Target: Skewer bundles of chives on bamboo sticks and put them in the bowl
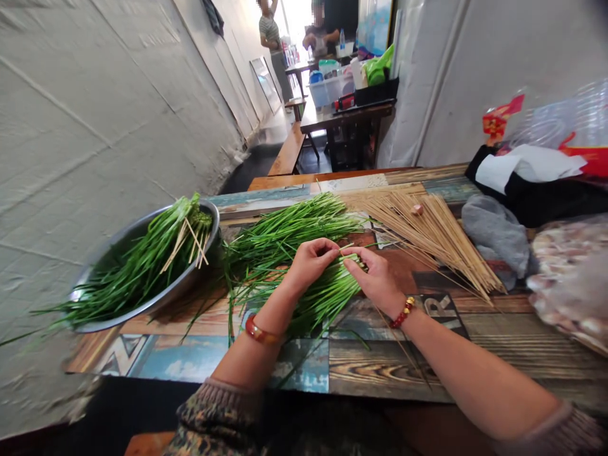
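Observation:
Both hands meet over a near bunch of green chives [327, 297] at the middle of the table. My left hand [313, 263] is closed in a pinch at the pale stem ends. Opposite it, my right hand [375, 275] curls its thumb and fingers around the same ends. Exactly which stalks are pinched is hard to make out. Just beyond lies a larger pile of loose chives [294, 221]. Thin bamboo skewers [403, 348] stick out below my right hand toward the table edge; whether it grips them is hidden.
At left, a metal basin [152, 310] holds chives threaded on skewers [180, 244]. Fanned bamboo skewers [441, 237] lie at right with a garlic clove [417, 209] on top. Farther right are a grey plastic bag [496, 231] and bagged garlic [565, 278]. Two people stand beyond.

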Demonstrator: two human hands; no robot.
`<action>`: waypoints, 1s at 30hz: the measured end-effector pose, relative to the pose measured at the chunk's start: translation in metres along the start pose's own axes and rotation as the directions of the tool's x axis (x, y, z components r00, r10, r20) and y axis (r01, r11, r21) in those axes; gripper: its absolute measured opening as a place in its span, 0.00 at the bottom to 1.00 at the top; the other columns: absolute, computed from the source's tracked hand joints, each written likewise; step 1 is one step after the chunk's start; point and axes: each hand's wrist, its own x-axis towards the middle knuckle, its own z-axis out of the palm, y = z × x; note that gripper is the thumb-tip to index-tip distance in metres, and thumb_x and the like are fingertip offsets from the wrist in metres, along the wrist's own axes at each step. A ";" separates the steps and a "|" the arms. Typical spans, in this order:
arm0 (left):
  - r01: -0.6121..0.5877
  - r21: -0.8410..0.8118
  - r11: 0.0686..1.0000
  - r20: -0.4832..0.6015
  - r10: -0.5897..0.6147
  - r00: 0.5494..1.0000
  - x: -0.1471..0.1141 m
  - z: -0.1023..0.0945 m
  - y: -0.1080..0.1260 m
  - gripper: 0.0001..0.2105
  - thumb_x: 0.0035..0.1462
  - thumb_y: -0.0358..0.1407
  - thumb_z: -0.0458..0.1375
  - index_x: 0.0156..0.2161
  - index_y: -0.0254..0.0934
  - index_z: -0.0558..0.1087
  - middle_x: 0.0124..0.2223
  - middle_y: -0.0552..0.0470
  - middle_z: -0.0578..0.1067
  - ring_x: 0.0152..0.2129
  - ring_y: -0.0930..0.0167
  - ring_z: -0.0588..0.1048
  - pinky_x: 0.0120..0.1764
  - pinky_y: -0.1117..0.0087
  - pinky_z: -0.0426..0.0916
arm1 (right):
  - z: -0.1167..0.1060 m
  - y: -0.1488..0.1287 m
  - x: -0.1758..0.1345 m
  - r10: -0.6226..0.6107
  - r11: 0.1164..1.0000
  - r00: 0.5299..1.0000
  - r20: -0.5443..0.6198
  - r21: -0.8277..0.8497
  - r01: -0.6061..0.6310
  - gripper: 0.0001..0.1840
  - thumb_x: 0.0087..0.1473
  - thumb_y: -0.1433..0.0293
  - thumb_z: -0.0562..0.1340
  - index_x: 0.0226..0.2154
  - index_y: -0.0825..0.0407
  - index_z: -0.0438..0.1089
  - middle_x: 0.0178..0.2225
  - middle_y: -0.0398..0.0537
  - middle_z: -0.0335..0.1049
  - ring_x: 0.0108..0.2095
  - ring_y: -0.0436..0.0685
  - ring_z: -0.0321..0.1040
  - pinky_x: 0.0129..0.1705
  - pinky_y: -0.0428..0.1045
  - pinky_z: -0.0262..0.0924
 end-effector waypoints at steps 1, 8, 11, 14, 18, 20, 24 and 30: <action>0.004 -0.019 1.000 -0.008 -0.004 1.000 0.000 0.001 0.000 0.10 0.49 0.38 0.61 0.30 0.31 0.75 0.28 0.52 0.74 0.25 0.75 0.68 0.31 0.75 0.62 | 0.000 0.000 0.000 0.003 1.000 1.000 -0.001 -0.005 -0.003 0.12 0.55 0.65 0.58 0.40 0.51 0.73 0.39 0.48 0.77 0.38 0.57 0.73 0.42 0.51 0.64; 0.029 -0.096 0.995 -0.006 -0.030 1.000 -0.002 0.004 -0.006 0.09 0.51 0.37 0.61 0.31 0.30 0.75 0.29 0.52 0.74 0.26 0.76 0.68 0.31 0.75 0.62 | -0.003 0.001 -0.001 0.011 0.999 1.000 0.008 -0.033 -0.011 0.12 0.55 0.65 0.59 0.40 0.51 0.73 0.40 0.48 0.77 0.39 0.57 0.73 0.43 0.52 0.65; 0.015 -0.076 0.997 -0.003 -0.015 1.000 -0.002 0.003 -0.007 0.09 0.51 0.36 0.60 0.31 0.30 0.75 0.29 0.51 0.75 0.26 0.75 0.68 0.32 0.75 0.62 | -0.004 0.000 -0.001 0.025 0.998 1.000 0.011 -0.054 -0.024 0.12 0.55 0.65 0.59 0.41 0.50 0.73 0.40 0.48 0.77 0.40 0.57 0.73 0.43 0.52 0.65; 0.006 -0.053 0.999 -0.011 -0.006 1.000 -0.003 0.001 -0.007 0.09 0.51 0.36 0.60 0.31 0.30 0.76 0.29 0.51 0.75 0.26 0.75 0.69 0.31 0.75 0.62 | -0.005 -0.002 -0.001 0.032 0.997 0.999 0.015 -0.068 -0.031 0.12 0.55 0.65 0.58 0.41 0.49 0.73 0.41 0.47 0.77 0.41 0.57 0.73 0.44 0.52 0.65; -0.025 -0.033 0.999 -0.037 0.023 0.999 -0.003 0.001 -0.009 0.09 0.51 0.36 0.59 0.30 0.30 0.76 0.28 0.51 0.75 0.25 0.75 0.69 0.30 0.75 0.63 | -0.004 -0.006 -0.003 0.041 0.995 0.999 0.004 -0.095 -0.040 0.12 0.55 0.64 0.59 0.40 0.49 0.74 0.39 0.46 0.77 0.38 0.57 0.73 0.41 0.51 0.65; -0.035 -0.010 0.999 -0.044 0.035 0.998 -0.003 0.002 -0.010 0.09 0.52 0.36 0.59 0.30 0.30 0.76 0.28 0.51 0.75 0.24 0.75 0.68 0.29 0.75 0.62 | -0.004 -0.007 -0.003 0.042 0.993 0.999 0.000 -0.107 -0.042 0.12 0.54 0.65 0.59 0.40 0.49 0.74 0.38 0.46 0.77 0.36 0.56 0.73 0.39 0.50 0.65; -0.038 0.049 0.998 -0.053 0.041 0.998 -0.004 0.003 -0.010 0.09 0.52 0.35 0.58 0.29 0.30 0.76 0.26 0.52 0.74 0.23 0.76 0.67 0.28 0.76 0.61 | -0.005 -0.006 -0.003 0.041 0.992 0.999 0.004 -0.122 -0.040 0.12 0.55 0.65 0.59 0.40 0.50 0.73 0.37 0.47 0.77 0.36 0.56 0.72 0.39 0.51 0.65; -0.053 0.052 0.997 -0.052 0.056 0.997 -0.006 0.004 -0.008 0.08 0.53 0.35 0.58 0.29 0.30 0.76 0.26 0.52 0.74 0.23 0.76 0.67 0.27 0.76 0.60 | -0.004 -0.004 -0.003 0.052 0.993 0.999 0.010 -0.104 -0.051 0.12 0.55 0.65 0.59 0.40 0.50 0.73 0.38 0.48 0.77 0.36 0.57 0.72 0.40 0.51 0.65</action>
